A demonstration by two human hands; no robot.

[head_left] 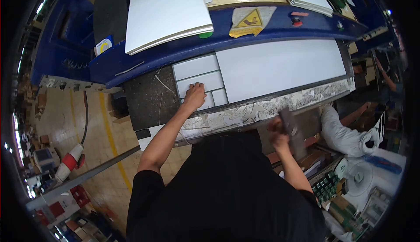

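Note:
A white sheet marked off by dark green lines into several rectangles (198, 67) lies on the dark worktop. My left hand (195, 95) rests on its lower part, fingers bent down onto the surface and holding nothing I can see. Adjoining it on the right is a long plain white sheet (284, 69). My right hand (277, 132) is raised just off the front edge of the bench, closed around a dark, long, flat-looking tool (292, 130). Motion smears the tool, so its exact kind is hidden.
White scraps litter the bench's front ledge (245, 114). Behind runs a blue machine beam (175, 54) with a yellow warning label (251, 22) and a red button (296, 22). White sheets (168, 12) are stacked above it. A white cloth bundle (345, 132) lies at right.

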